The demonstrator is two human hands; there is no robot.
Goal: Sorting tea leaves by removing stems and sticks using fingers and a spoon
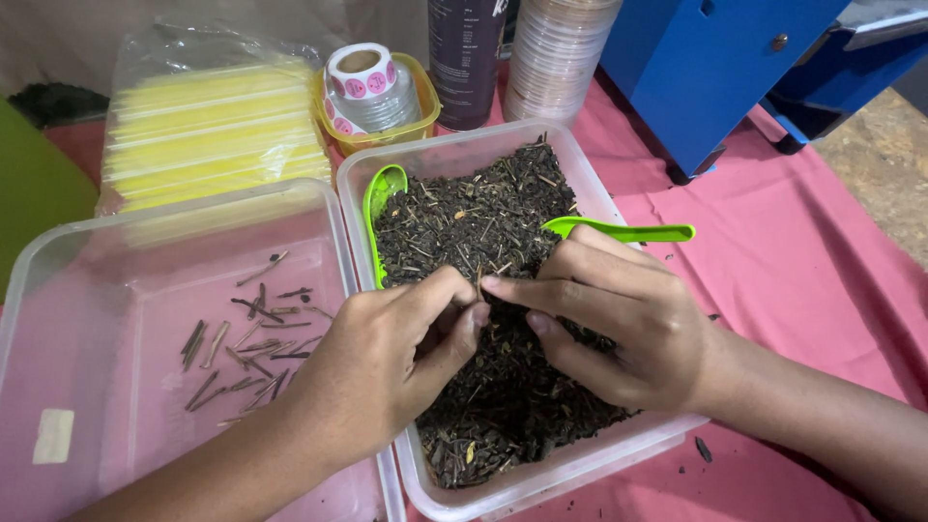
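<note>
Two hands picking through dried tea leaves

The left hand [382, 362] and right hand [619, 324] meet fingertip to fingertip, pinching a thin stem [478, 282] over the dried tea leaves [483, 222] in a clear tub [599, 188]; sorted stems [246, 343] lie in the clear tray [58, 290] alongside, on the pink-clothed worktop [793, 251].

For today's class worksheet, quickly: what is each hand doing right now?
Left hand: fingers curled over the dried tea leaves, pinching; whether anything is held cannot be told.
Right hand: fingertips pinched at a thin stem above the leaves.
</note>
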